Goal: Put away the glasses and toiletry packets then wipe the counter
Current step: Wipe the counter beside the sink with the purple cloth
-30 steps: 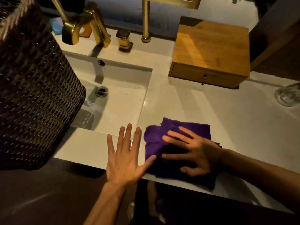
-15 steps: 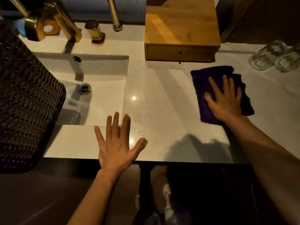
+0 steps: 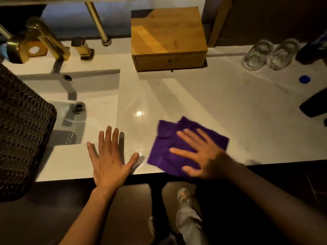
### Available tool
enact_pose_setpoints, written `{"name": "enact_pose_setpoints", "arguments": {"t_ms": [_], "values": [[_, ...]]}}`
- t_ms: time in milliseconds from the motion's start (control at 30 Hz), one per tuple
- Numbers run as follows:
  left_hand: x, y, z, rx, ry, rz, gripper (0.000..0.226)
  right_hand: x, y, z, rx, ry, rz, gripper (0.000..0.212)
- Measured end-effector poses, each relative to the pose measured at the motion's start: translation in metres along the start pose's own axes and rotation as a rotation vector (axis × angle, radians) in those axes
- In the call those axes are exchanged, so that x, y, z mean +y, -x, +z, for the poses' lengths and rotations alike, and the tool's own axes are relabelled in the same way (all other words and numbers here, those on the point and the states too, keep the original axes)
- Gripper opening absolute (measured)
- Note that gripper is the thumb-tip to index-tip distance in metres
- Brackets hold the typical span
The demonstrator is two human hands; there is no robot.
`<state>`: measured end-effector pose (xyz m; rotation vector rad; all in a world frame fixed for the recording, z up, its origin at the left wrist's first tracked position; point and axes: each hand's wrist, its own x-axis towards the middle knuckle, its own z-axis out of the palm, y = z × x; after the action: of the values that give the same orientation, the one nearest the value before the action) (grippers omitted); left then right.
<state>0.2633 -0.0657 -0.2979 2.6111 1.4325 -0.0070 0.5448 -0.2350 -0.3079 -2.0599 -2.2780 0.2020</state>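
Observation:
A purple cloth (image 3: 164, 149) lies flat near the front edge of the white counter (image 3: 203, 96). My right hand (image 3: 200, 156) presses down on the cloth with fingers spread. To its left my left hand (image 3: 109, 156) rests flat and empty on the counter's front edge beside the sink. Two clear glasses (image 3: 269, 54) stand upside down at the back right. A wooden box with a small drawer (image 3: 168, 39) sits at the back middle, drawer closed. No toiletry packets are in sight.
A sink (image 3: 88, 106) with a brass faucet (image 3: 37, 39) fills the left. A dark woven basket (image 3: 21, 131) stands at the far left edge. A blue cap (image 3: 304, 79) and dark objects (image 3: 313, 105) lie at the right. A brass post (image 3: 99, 23) rises behind.
My right hand slid the cloth from the front edge out to the back right near the wooden box, then back to the front edge. My left hand stayed flat in place.

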Motion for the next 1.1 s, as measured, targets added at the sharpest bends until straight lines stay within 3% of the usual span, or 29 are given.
{"name": "enact_pose_setpoints", "arguments": {"t_ms": [100, 267, 500, 667, 800, 900, 1000, 1100], "values": [[-0.001, 0.0, 0.001, -0.032, -0.008, 0.001, 0.094, 0.07, 0.044, -0.013, -0.072, -0.005, 0.323, 0.068], [-0.002, 0.002, 0.003, -0.077, -0.024, 0.088, 0.074, 0.157, 0.067, -0.019, 0.013, -0.055, 0.858, 0.067], [-0.001, 0.001, 0.006, -0.113, -0.074, 0.054, 0.072, 0.192, 0.046, -0.022, 0.038, -0.055, 1.006, 0.073], [0.001, 0.001, 0.004, -0.12, -0.065, 0.059, 0.077, 0.169, 0.018, -0.03, 0.015, -0.047, 0.988, 0.073], [0.002, 0.0, 0.004, -0.105, -0.036, 0.062, 0.082, 0.109, -0.044, -0.033, 0.026, -0.058, 0.848, 0.07], [0.004, -0.001, 0.002, -0.077, -0.017, 0.068, 0.083, 0.027, -0.098, -0.026, 0.013, -0.133, 0.644, 0.07], [0.002, -0.001, 0.003, -0.057, 0.029, 0.047, 0.086, -0.058, -0.119, -0.012, -0.07, -0.16, 0.297, 0.068], [-0.002, -0.001, 0.005, -0.059, 0.041, 0.032, 0.087, -0.073, -0.097, -0.003, -0.062, -0.178, 0.13, 0.066]]}}
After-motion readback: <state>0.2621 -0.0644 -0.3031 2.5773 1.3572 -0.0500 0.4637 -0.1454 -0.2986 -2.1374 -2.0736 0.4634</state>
